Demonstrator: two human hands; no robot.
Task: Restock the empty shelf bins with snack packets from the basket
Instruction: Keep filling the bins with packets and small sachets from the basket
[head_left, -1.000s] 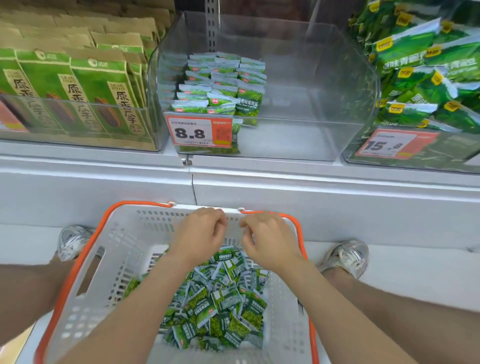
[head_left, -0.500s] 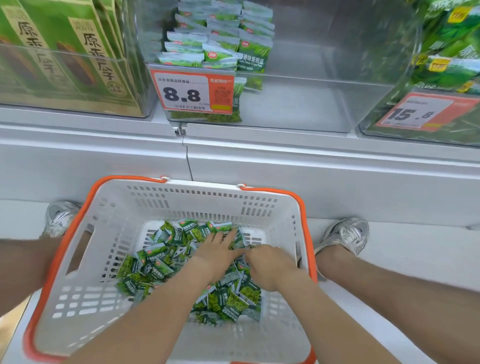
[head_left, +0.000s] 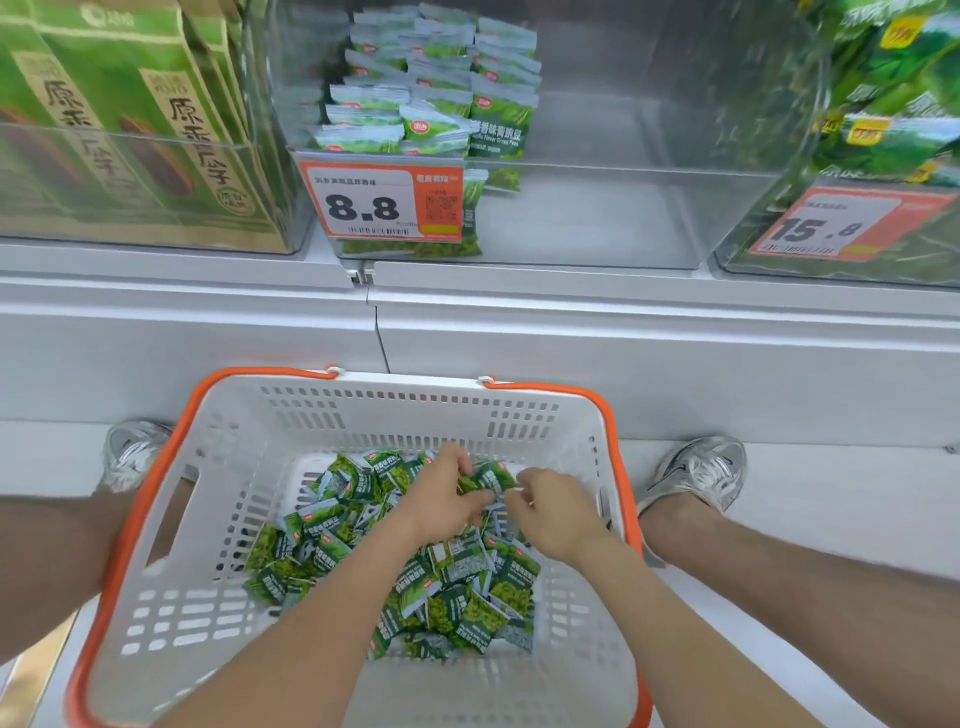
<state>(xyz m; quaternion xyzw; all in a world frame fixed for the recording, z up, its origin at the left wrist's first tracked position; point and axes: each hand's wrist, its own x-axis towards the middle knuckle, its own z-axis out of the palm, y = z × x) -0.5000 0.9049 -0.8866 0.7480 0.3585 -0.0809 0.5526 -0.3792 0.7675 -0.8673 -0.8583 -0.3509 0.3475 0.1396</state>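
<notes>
Inside the basket (head_left: 415, 410), toward its right wall, both hands are among the snack packets (head_left: 332, 525); the left side has open room. The left hand (head_left: 441, 501) clasps one packet (head_left: 491, 475). The right hand (head_left: 553, 517) curls at this packet's edge, but I cannot tell if it pinches. Far above, the clear bin (head_left: 623, 218) has open room at its right.

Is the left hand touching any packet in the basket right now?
Touching. Head view shows the left hand gripping a green packet above the pile.

White shelf ledge (head_left: 623, 291), white base panel (head_left: 675, 374), pale floor (head_left: 831, 493), bright even light
</notes>
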